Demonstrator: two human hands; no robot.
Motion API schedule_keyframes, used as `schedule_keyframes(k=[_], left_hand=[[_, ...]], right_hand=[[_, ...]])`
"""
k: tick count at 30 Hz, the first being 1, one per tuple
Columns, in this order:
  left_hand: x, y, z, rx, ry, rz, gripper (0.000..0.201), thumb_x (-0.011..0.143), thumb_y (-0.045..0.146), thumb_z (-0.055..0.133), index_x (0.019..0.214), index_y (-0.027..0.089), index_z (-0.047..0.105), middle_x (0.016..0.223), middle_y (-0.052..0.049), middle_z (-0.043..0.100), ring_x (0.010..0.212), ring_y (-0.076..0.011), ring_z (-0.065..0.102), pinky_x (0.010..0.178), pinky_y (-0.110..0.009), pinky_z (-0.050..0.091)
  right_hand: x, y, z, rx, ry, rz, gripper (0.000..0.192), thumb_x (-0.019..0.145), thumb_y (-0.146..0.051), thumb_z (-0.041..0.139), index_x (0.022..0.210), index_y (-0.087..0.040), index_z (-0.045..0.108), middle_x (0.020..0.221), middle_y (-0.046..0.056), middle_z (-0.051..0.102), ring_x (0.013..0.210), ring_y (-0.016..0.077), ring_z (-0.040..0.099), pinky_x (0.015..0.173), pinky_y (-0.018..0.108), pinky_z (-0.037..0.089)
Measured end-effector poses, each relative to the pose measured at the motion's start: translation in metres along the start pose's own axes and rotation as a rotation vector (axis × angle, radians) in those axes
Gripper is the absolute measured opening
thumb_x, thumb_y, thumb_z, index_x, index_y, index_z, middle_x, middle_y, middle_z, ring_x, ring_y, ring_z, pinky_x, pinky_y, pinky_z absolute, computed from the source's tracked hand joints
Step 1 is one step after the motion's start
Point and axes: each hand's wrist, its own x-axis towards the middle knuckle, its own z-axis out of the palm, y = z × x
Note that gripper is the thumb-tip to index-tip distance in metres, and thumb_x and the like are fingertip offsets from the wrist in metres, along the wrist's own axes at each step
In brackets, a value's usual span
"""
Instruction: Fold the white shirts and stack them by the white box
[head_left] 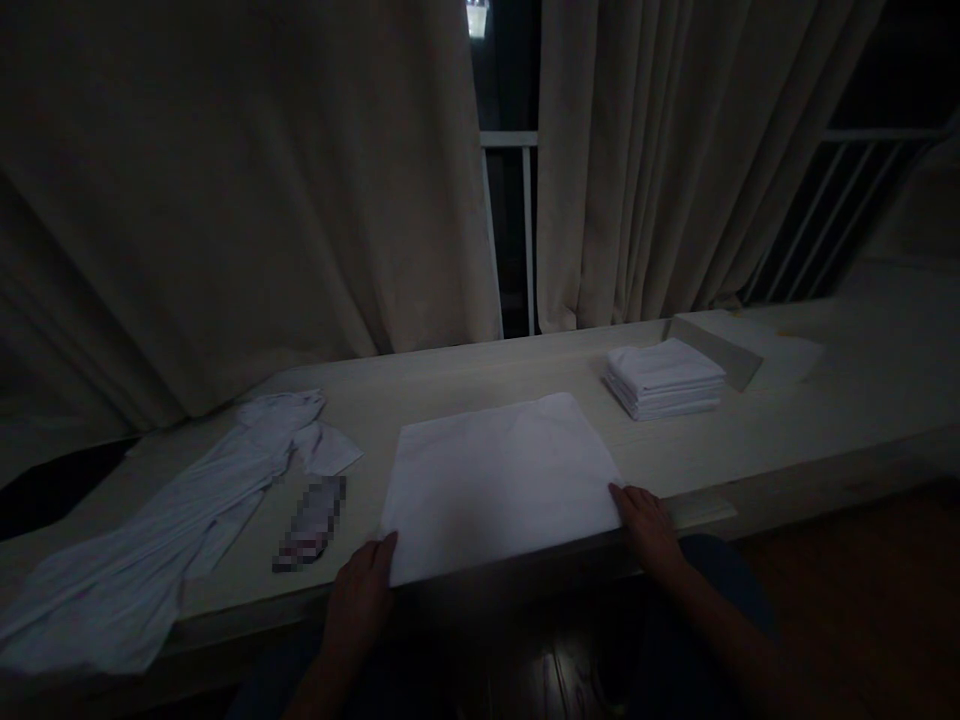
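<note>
A white cloth (499, 480) lies spread as a flat rectangle on the pale ledge, its near edge along the ledge's front. My left hand (364, 585) is closed on its near left corner, fingers together against the edge. At the near right corner, my right hand (646, 518) grips the cloth the same way, with the thumb side out of sight. Right of the cloth sits a neat stack of folded white cloths (664, 375). Over on the left lies a long, crumpled white cloth (187, 505), partly draped over the front edge.
A blurred-out flat object, perhaps a phone (311, 520), lies left of the spread cloth. Behind the stack are an angled panel and paper-like sheet (780, 350). Beige curtains (337, 180) hang behind the ledge (787, 440), with a white railing (510, 139) between them. The room is dim.
</note>
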Motion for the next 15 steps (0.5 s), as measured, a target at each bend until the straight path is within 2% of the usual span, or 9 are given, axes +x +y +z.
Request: schedule_keyframes(k=[10, 15], left_hand=[[0.002, 0.000, 0.006, 0.041, -0.003, 0.004, 0.067, 0.073, 0.003, 0.047, 0.138, 0.014, 0.040, 0.120, -0.014, 0.055, 0.108, -0.0253, 0.053, 0.093, -0.037, 0.040], [0.002, 0.000, 0.005, 0.034, 0.000, 0.001, 0.066, 0.074, 0.000, 0.045, 0.138, 0.016, 0.042, 0.120, -0.013, 0.055, 0.108, -0.0243, 0.053, 0.093, -0.037, 0.040]], right_hand=[[-0.001, 0.004, 0.011, -0.025, -0.009, 0.017, 0.051, 0.086, -0.010, 0.045, 0.135, -0.017, 0.056, 0.119, 0.014, 0.062, 0.108, 0.0282, 0.054, 0.096, 0.039, 0.040], [-0.003, 0.011, 0.019, -0.029, 0.021, -0.006, 0.055, 0.081, -0.004, 0.044, 0.132, -0.017, 0.059, 0.137, 0.014, 0.056, 0.128, 0.0296, 0.046, 0.107, 0.045, 0.034]])
